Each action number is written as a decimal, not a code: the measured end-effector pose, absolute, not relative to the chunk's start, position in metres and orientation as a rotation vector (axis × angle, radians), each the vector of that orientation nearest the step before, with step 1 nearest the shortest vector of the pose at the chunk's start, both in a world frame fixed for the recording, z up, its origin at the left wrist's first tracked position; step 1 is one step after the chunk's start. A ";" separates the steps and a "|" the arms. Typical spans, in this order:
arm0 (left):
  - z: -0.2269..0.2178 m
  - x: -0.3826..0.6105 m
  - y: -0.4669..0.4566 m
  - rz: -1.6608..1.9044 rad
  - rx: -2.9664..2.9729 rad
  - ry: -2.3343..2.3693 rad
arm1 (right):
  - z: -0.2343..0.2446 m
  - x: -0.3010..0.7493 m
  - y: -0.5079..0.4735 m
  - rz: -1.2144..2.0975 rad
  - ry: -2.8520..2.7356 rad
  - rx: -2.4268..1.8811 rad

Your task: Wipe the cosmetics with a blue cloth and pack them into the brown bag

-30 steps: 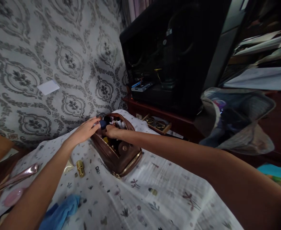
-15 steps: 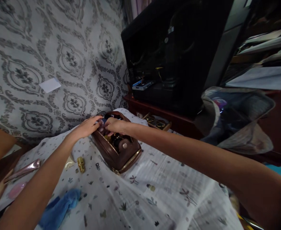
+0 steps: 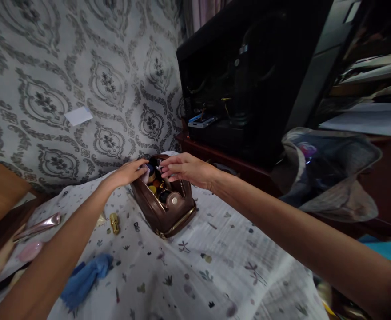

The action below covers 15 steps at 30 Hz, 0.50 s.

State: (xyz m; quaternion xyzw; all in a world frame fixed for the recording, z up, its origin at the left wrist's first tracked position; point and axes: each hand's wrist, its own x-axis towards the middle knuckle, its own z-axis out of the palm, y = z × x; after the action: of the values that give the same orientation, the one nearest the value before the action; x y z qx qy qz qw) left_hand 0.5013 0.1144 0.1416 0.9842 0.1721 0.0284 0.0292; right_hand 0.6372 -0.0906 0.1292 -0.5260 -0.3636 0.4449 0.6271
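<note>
A brown leather-look cosmetic bag [image 3: 149, 202] with gold zips stands unzipped on the patterned cloth. Inside it are jars and bottles, among them a dark-blue-topped jar [image 3: 151, 171] and a yellow lid [image 3: 153, 189]. My left hand [image 3: 129, 172] grips the bag's left rim, its fingertips beside a pale lilac packet [image 3: 145, 174]. Above the right side of the opening is my right hand [image 3: 189, 170], fingers apart, with nothing visible in them. A gold tube [image 3: 114, 223] lies left of the bag.
White printed cloth [image 3: 169, 275] covers the surface. On the left lie a blue cloth [image 3: 85, 278], a pink round item [image 3: 30, 252] and a shiny pink tube [image 3: 40, 226]. A large black television-like case [image 3: 249, 89] and an open grey bag [image 3: 329, 173] stand to the right.
My right hand has lifted out of the bag and moved right, its fingers spreading. My left hand stays at the left rim. The view has shifted slightly.
</note>
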 end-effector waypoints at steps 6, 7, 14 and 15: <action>0.141 0.495 0.108 0.155 2.978 0.575 | 0.123 0.641 -0.107 1.001 -0.824 -1.161; 0.141 0.494 0.107 0.190 2.957 0.593 | 0.122 0.640 -0.109 0.997 -0.825 -1.158; 0.153 0.451 0.066 0.772 2.644 0.679 | 0.111 0.631 -0.126 0.893 -0.892 -1.173; 0.158 0.435 0.054 0.887 2.543 0.616 | 0.109 0.629 -0.130 0.865 -0.918 -1.176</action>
State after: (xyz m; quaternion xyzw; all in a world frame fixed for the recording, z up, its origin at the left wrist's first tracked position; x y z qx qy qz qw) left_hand 0.4354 0.0540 0.1580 0.9040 0.2190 0.3154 0.1880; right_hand 0.6292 -0.1298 0.1094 -0.5178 -0.4040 0.3810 0.6508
